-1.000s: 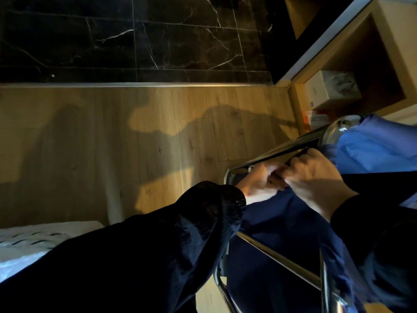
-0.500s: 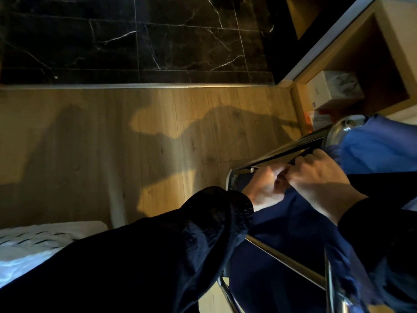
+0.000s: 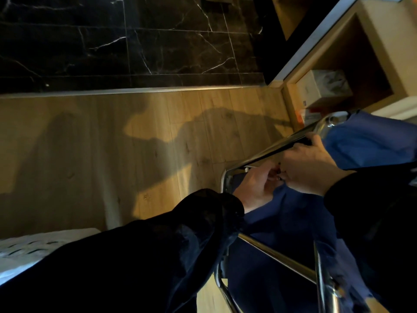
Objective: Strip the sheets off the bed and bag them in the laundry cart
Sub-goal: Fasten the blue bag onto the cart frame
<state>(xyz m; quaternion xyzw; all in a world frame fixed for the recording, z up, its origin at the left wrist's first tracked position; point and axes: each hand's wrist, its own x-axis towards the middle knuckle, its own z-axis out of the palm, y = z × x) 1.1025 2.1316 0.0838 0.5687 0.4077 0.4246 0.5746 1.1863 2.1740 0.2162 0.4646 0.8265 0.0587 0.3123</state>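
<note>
The left hand [image 3: 256, 185] and right hand [image 3: 309, 164] are meeting with curled fingers, both pinching the edge of the blue bag [image 3: 365, 143] just under the top rail [image 3: 266, 154] of the laundry cart [image 3: 282, 258]. They are probably fastening it open for linen, though any fastener is hidden. No sheet is showing in the bag. White bedding [image 3: 29, 247] is lying low left, well apart. A wooden floor [image 3: 112, 166] is running to black marble tiles [image 3: 158, 41], and a box [image 3: 322, 86] is sitting in a wooden niche [image 3: 370, 64].
</note>
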